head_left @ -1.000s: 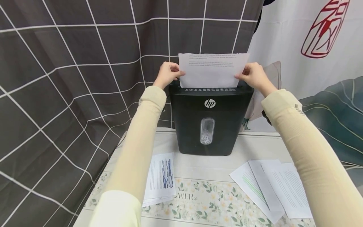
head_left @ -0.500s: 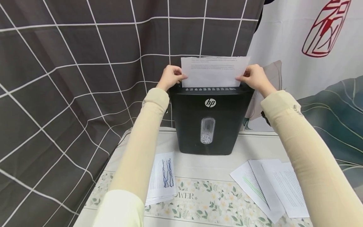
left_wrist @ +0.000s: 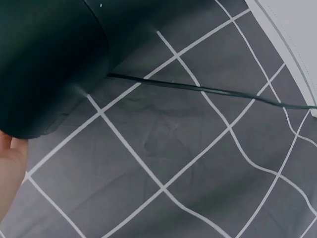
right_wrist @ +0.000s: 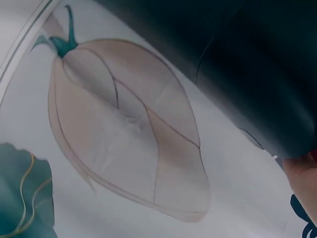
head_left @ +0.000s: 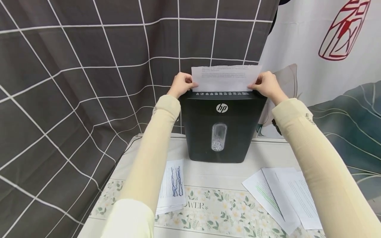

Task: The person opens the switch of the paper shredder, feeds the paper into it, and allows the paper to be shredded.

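A printed sheet [head_left: 224, 79] stands upright in the top of the black HP shredder [head_left: 199, 129], its lower part hidden inside. My left hand [head_left: 182, 84] pinches the sheet's left edge just above the machine's top. On the opposite edge, my right hand [head_left: 268, 84] pinches it between thumb and fingers. The shredder's small window [head_left: 219, 137] shows white shreds. In the left wrist view, part of my left hand [left_wrist: 11, 171] appears beside the dark shredder body [left_wrist: 49, 64]; my right hand [right_wrist: 303, 178] shows likewise in the right wrist view.
Papers with blue scribbles [head_left: 172, 185] lie front left of the shredder, partly behind my left sleeve. Several sheets [head_left: 282, 195], one marked green, lie at the front right. A dark cord [left_wrist: 213, 90] runs left of the machine. A checked curtain [head_left: 89, 82] hangs behind.
The sheet has sunk lower into the shredder, with less of it showing. Both hands have moved down with it, still pinching its edges.
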Demonstrator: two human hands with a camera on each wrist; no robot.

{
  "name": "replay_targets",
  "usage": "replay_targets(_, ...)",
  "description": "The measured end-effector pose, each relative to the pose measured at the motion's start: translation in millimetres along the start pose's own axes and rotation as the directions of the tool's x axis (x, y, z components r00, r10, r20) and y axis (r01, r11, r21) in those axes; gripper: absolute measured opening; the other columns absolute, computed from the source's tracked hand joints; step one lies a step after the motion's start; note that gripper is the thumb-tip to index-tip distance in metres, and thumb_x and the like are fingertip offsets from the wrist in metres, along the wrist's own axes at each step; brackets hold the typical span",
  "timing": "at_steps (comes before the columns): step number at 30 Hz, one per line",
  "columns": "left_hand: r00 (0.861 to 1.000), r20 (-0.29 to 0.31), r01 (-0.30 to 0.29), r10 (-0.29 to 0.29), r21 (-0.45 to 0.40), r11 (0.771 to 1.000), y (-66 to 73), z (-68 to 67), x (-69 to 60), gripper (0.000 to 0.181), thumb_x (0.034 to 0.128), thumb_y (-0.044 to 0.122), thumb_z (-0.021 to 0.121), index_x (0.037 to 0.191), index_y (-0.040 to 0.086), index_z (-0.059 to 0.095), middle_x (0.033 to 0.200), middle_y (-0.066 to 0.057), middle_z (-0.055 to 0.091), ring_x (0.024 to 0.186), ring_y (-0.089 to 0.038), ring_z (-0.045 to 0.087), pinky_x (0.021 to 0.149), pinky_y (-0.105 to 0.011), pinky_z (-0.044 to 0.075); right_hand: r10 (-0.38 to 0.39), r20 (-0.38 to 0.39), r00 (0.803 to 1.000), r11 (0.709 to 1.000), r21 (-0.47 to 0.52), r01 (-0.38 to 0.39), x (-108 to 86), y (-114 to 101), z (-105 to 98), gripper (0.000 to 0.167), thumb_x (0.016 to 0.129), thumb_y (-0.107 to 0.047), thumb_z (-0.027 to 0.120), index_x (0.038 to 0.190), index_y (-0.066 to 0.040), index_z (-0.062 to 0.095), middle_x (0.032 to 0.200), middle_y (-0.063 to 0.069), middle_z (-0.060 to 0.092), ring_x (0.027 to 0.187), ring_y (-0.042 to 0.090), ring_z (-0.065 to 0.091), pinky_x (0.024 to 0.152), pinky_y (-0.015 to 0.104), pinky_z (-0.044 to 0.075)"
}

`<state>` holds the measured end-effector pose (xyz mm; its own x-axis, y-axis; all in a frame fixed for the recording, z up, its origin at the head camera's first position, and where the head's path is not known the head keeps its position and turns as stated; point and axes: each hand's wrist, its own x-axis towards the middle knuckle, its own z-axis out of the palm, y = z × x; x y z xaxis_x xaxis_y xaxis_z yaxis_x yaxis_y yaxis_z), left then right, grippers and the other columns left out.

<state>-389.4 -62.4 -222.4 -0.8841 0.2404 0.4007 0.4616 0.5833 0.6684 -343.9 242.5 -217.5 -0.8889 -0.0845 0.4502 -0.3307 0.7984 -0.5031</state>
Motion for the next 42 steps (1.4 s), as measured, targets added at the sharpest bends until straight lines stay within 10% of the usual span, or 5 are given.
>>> replay_targets(18, 1.000, -0.002, -0.028, 0.028, -0.030, 0.999, 2.2, 4.4, 6.6, 0.014, 0.0813, 0.005, 0.071, 0.093, -0.004, 0.070, 0.079, -0.012, 0.069, 0.061, -0.008, 0.051, 0.058, -0.019, 0.041, -0.023, -0.052, 0.998, 0.982, 0.185, 0.032, 2.1, -4, 2, 0.022, 0.085, -0.007, 0.068, 0.094, 0.012, 0.063, 0.064, -0.017, 0.050, 0.055, 0.000, 0.040, 0.050, 0.014, 0.033)
replay_targets(23, 0.999, -0.004, -0.048, 0.047, -0.039, 0.998, 7.2, 6.4, 3.8, 0.017, 0.0805, 0.005, 0.072, 0.094, -0.005, 0.070, 0.068, 0.000, 0.060, 0.060, -0.005, 0.045, 0.058, -0.015, 0.037, -0.034, -0.055, 0.998, 0.975, 0.218, 0.045, 0.9, -2, 4, 0.021, 0.086, -0.006, 0.066, 0.094, 0.012, 0.063, 0.064, -0.023, 0.051, 0.059, 0.001, 0.043, 0.054, 0.011, 0.036)
replay_targets(42, 0.998, 0.036, -0.049, 0.054, -0.126, 0.991, 10.4, 12.3, 0.6, 0.012, 0.0804, 0.001, 0.071, 0.091, -0.004, 0.070, 0.094, -0.017, 0.071, 0.068, -0.007, 0.056, 0.067, -0.015, 0.045, -0.034, -0.032, 0.999, 0.961, 0.274, 0.041, -0.5, -7, 11, 0.018, 0.088, -0.003, 0.063, 0.098, 0.011, 0.063, 0.069, -0.025, 0.054, 0.063, -0.008, 0.051, 0.062, 0.005, 0.041)
